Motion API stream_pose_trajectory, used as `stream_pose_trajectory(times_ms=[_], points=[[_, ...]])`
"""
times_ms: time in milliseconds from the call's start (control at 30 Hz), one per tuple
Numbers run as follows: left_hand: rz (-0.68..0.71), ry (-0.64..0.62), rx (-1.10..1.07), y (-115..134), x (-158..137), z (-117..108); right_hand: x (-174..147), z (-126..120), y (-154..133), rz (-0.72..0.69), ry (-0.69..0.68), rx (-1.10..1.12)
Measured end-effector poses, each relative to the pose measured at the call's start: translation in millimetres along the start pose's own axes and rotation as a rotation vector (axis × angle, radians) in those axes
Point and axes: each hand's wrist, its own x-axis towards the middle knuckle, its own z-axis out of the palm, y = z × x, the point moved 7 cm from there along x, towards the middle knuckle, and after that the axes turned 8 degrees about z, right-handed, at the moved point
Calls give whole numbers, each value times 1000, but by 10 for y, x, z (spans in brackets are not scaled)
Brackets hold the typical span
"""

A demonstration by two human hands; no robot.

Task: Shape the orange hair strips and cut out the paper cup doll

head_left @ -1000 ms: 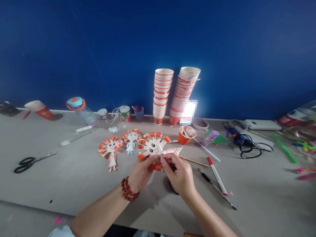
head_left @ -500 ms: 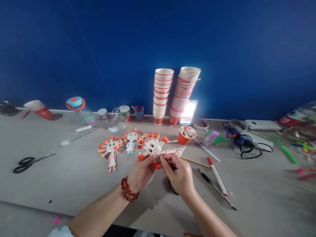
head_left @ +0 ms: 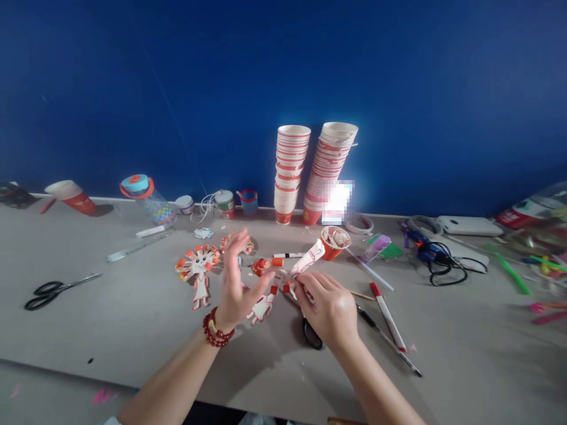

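My left hand [head_left: 236, 286] is raised with its fingers apart, and nothing is in it. My right hand [head_left: 328, 304] pinches a white paper cut-out [head_left: 309, 258] with red drawn lines, its free end pointing up and away. Orange curled paper pieces [head_left: 266, 265] show between the hands, partly blurred. Below them is another white cut-out body [head_left: 262, 308] with red outlines. To the left lies a paper doll [head_left: 201, 274] with a smiling face and orange curls. My left fingers partly cover a second doll [head_left: 245, 243]. Scissors with black handles [head_left: 312, 335] are partly hidden under my right hand.
Two tall paper cup stacks [head_left: 290, 177] lean at the blue wall. An orange cup of scraps [head_left: 333, 251] stands before them. A red-capped marker [head_left: 388, 319] and a pen [head_left: 390, 337] lie right; other scissors [head_left: 48, 294] lie far left. A cabled blue tool [head_left: 425, 245] is at right.
My left hand has let go of the smiling curled-paper head and moved up and left, its fingers spreading. The white cut-out in my right hand has tilted more upright.
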Motion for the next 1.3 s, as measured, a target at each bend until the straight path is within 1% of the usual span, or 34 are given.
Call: stream_pose_trajectory(times_ms=[67, 133, 233, 400, 533, 633, 733, 833, 933, 1000, 1133, 1200, 1300], points=[[125, -261, 184, 131, 37, 126, 18, -10, -27, -35, -7, 23], [176, -424, 297, 145, 21, 212, 36, -21, -46, -58, -12, 53], [159, -537, 354, 65, -21, 279, 56, -31, -66, -85, -34, 107], [57, -660, 302, -12, -75, 350, 60, -55, -79, -103, -49, 163], [-26, -695, 209, -31, -95, 377, 61, -60, -77, -108, -68, 203], [-71, -656, 124, -58, -94, 365, 73, -46, -58, -88, -94, 236], [-139, -637, 84, -98, -107, 362, 91, -31, -30, -46, -122, 295], [-237, -619, -9, -124, -136, 375, 103, -8, 20, 34, -152, 404], [-327, -606, -94, -157, -181, 393, 85, 57, 104, 152, -196, 500], [-351, -613, -89, -182, -209, 401, 54, 130, 167, 239, -239, 565], [-345, -638, -35, -201, -232, 401, -10, 271, 251, 383, -307, 711], [-357, -659, -12, -206, -242, 399, -29, 314, 265, 431, -330, 769], [-441, -681, 5, -248, -280, 391, -38, 337, 261, 464, -348, 820]])
